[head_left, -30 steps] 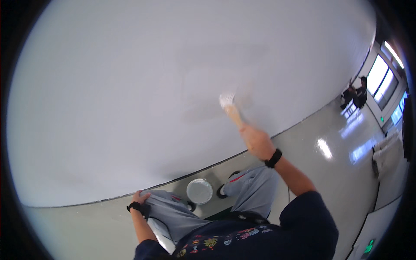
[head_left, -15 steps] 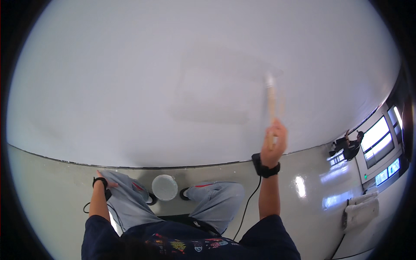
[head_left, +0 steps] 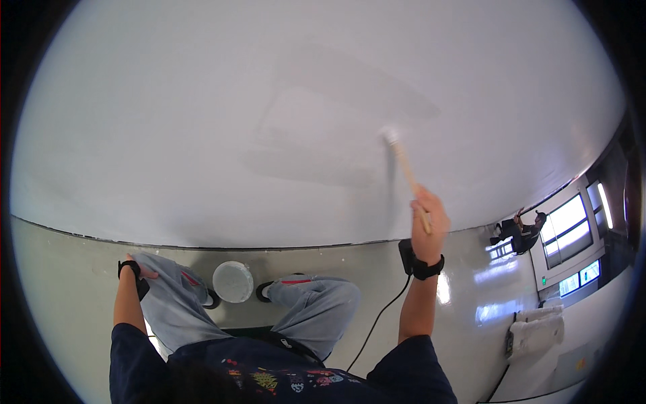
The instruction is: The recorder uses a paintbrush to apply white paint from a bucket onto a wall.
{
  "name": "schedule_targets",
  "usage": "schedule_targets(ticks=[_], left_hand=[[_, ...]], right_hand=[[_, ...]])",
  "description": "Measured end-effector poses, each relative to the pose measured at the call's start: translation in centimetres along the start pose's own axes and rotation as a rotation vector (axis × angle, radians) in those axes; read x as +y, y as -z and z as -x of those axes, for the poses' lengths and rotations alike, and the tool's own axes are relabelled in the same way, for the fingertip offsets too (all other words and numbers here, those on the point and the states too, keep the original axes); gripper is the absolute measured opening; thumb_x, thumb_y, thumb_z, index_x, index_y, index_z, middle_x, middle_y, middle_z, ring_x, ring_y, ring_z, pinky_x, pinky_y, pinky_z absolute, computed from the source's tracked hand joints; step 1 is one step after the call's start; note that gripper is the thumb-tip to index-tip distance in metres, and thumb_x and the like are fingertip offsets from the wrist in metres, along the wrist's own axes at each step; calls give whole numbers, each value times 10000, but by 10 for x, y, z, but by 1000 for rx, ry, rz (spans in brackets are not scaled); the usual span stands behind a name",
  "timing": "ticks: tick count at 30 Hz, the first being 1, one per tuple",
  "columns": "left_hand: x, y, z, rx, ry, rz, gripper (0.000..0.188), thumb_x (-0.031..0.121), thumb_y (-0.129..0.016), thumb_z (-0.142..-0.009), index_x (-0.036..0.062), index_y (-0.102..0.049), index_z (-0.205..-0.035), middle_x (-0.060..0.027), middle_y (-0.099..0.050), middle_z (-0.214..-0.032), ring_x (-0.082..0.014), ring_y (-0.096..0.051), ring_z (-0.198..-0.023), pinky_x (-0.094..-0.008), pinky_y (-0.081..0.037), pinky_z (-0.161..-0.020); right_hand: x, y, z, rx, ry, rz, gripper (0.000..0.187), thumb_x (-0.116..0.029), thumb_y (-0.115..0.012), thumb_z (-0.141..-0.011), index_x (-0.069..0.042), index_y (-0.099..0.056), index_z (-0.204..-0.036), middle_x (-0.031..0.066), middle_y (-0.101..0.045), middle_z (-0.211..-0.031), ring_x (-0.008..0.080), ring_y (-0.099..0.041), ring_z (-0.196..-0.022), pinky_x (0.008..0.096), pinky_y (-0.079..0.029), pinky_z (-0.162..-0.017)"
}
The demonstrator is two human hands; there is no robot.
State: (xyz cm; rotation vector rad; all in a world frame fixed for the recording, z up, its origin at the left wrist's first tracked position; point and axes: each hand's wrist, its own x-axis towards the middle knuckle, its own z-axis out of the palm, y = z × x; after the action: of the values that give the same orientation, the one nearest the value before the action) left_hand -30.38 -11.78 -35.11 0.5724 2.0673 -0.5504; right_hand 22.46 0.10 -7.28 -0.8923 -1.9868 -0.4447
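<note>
My right hand (head_left: 431, 219) is closed around the wooden handle of a paintbrush (head_left: 405, 165). The brush slants up and left, its pale bristles against the white wall (head_left: 168, 135). Left of the bristles, damp-looking greyish strokes (head_left: 316, 168) form bands across the wall. My left hand (head_left: 142, 268) lies on my left knee with its thumb stretched out; the other fingers are partly hidden. A white round bucket (head_left: 233, 281) stands on the floor between my feet, its contents pale and hard to make out.
A black cable (head_left: 380, 315) runs down from my right wristband. At the far right a person in dark clothes (head_left: 525, 232) sits near the bright windows. A whitish, bulky object (head_left: 535, 333) lies at the lower right. The wall meets the glossy floor (head_left: 464, 269) just beyond my knees.
The brush has moved left and slightly down over the wall, its tip now leaning left. My right hand has shifted slightly right and down. My left hand stays on the knee.
</note>
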Motion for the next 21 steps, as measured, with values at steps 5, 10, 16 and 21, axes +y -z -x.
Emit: schedule_targets(ticks=[5, 10, 16, 21], left_hand=[[-3, -4, 11, -22, -34, -36, 1142, 640, -612, -491, 112, 1, -1297, -62, -223, -1328, -147, -171, -1230, -336, 24, -1015], [-15, -15, -63, 21, -57, -57, 1310, 441, -786, -392, -5, 93, -1255, -159, -263, -1284, -202, -335, -1150, -318, -256, -974], [-7, -2, -8, 42, -33, 139, 1309, 476, -770, -398, -27, 89, -1248, -171, -289, -1264, -212, -344, -1140, -301, -259, -969], [-3, -7, -16, 85, -44, 71, 1299, 443, -785, -388, -34, 61, -1249, -173, -290, -1263, -222, -367, -1122, -306, -288, -953]], right_hand=[[-1, -14, 15, 368, -131, -16, 52, 3, -520, -743, 1, -497, -789, 172, -552, -895, 245, -562, -716, 287, -457, -596], [-10, -52, 78, -165, -44, 30, 44, -2, -516, -731, -24, -488, -756, 156, -550, -908, 258, -561, -700, 300, -461, -593], [27, -22, 68, -456, 6, -26, 24, -62, -504, -740, -59, -524, -754, 39, -587, -856, 215, -569, -666, 293, -458, -540], [23, 15, 1, -83, 33, 50, 133, 62, -545, -684, -2, -527, -799, 151, -576, -841, 239, -582, -749, 276, -471, -590]])
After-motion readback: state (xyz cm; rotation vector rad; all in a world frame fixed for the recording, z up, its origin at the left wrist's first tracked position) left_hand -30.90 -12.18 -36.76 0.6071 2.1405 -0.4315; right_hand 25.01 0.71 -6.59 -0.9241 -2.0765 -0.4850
